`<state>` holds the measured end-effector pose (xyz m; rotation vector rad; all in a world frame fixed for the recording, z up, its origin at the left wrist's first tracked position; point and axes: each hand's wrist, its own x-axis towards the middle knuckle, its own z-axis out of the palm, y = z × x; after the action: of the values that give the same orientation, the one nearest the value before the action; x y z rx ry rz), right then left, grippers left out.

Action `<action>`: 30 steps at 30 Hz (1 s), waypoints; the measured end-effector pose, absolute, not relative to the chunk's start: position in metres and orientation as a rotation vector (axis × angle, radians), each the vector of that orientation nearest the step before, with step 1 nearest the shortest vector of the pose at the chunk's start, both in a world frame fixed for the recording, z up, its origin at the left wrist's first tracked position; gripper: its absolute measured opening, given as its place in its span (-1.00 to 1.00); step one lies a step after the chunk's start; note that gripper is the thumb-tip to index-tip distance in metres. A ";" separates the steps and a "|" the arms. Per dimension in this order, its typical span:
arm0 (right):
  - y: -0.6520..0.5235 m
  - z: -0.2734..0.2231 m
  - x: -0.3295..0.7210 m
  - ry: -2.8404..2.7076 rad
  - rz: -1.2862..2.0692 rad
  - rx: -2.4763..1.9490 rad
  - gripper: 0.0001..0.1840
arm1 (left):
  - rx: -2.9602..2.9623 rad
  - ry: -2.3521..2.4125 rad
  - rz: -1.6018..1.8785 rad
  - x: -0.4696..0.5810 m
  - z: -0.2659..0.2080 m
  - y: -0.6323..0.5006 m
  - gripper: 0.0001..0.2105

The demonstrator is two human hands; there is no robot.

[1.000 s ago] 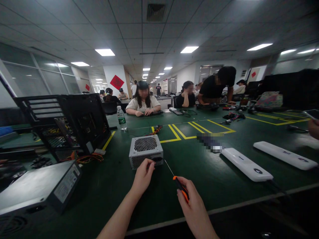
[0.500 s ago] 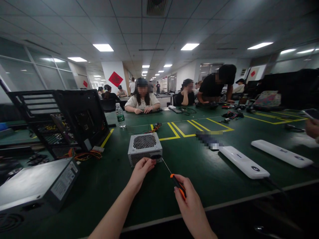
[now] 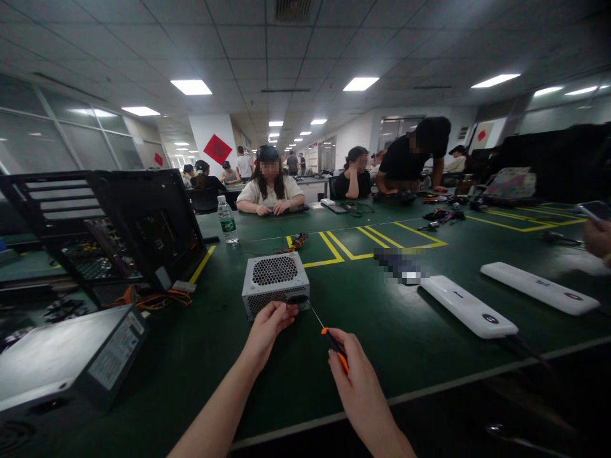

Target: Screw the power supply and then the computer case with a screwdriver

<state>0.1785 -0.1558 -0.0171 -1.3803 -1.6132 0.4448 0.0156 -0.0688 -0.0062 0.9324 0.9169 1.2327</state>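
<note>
A grey computer power supply (image 3: pixel 275 271) with a honeycomb grille on top rests on the green table in front of me. My left hand (image 3: pixel 265 332) is at its near face beside the power socket, thumb and fingers pinched together; whatever may be between the fingertips is hidden. In my right hand (image 3: pixel 361 376) is a screwdriver (image 3: pixel 335 349) with a black and orange handle. Its thin shaft points up and left, the tip at the near right edge of the power supply. Whether the tip sits in a screw is too small to tell.
An open black computer case (image 3: pixel 165 232) and a second power supply (image 3: pixel 71 356) stand at the left. A water bottle (image 3: pixel 228 222) is behind. Two white elongated devices (image 3: pixel 468 306) lie at the right. Several people sit or stand beyond, and another person's hand (image 3: pixel 599 238) shows far right.
The view has shifted slightly. Both hands keep nearly the same pose at the power supply, with the screwdriver still pointing at its near right edge.
</note>
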 end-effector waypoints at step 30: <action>-0.148 -0.016 0.182 -1.713 -0.033 -1.487 -0.69 | 0.959 0.932 1.220 0.015 -0.007 -0.068 -0.84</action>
<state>0.1822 -0.1481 -0.0156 -1.4870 -1.7129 -0.0333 0.0154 -0.0682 -0.0072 0.9590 0.9318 1.2204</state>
